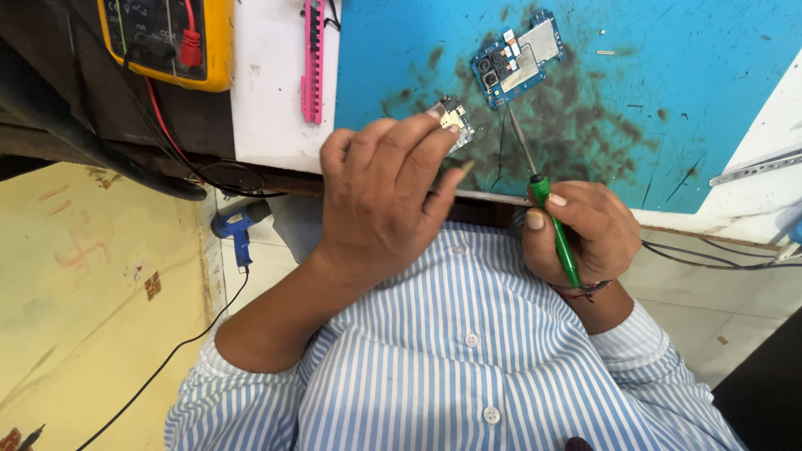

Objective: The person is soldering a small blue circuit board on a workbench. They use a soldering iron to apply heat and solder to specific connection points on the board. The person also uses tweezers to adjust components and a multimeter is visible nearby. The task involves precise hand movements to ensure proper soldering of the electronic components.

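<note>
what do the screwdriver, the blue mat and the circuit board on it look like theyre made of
The screwdriver in the right hand has a glossy green handle, probably plastic, and a thin grey shaft that looks like bare metal. The blue mat looks like matte rubber or silicone, with dark stains. The circuit board looks like blue laminate with a shiny metal shield.

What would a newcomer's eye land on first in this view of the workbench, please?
Most likely the two hands at the bench edge: the left hand pinches a small circuit part, while the right hand grips a green-handled screwdriver. Behind them, a blue circuit board lies on the stained blue mat, with a yellow multimeter at the far left.
</note>
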